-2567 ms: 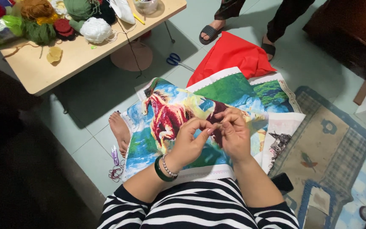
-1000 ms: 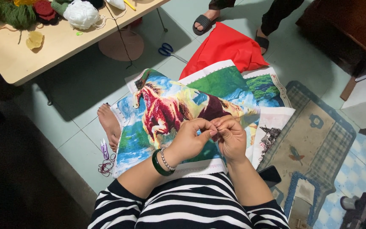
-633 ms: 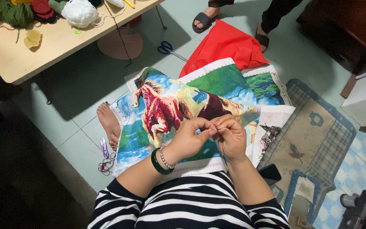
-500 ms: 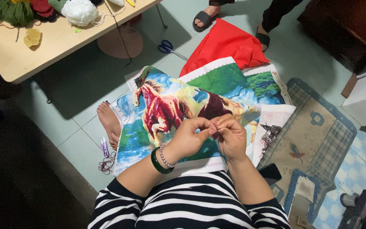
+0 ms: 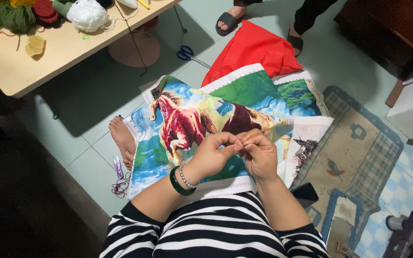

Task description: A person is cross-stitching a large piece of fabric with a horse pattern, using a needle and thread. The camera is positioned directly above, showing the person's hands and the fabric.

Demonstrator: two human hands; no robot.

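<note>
- While both hands are raised over the lap, fingertips meet above the embroidery canvas [image 5: 192,119] (horse picture, spread from lap onto the floor).
- L hand [image 5: 213,155]: curled, thumb + forefinger pinched together; whatever is between them is too fine to see, prob. thread or needle, can't tell. Green bangle + bead bracelet at wrist.
- R hand [image 5: 259,155]: fingers folded in, tips touching L fingertips; also pinching sth tiny, not resolvable.
- Canvas: near edge under the forearms, far edge overlapping red cloth [image 5: 254,48]; its R edge lies on a patterned mat [image 5: 359,157].
- Bare foot [image 5: 123,141] sticks out past canvas L edge; small purple snips [image 5: 118,167] + loose thread tangle on the floor just beside it.
- Blue-handled scissors [image 5: 187,53] on floor beyond canvas far edge, well apart from hands.
- Low table [image 5: 48,57] far L, yarn balls along its far edge.
- Another person's sandalled feet at top of view, not involved.
- Judgement: step looks like threading / knotting at fingertips, not stitching; canvas is not being touched by the tips.
- Next move, as judged, needs steady fine pinch, hands kept close together.
</note>
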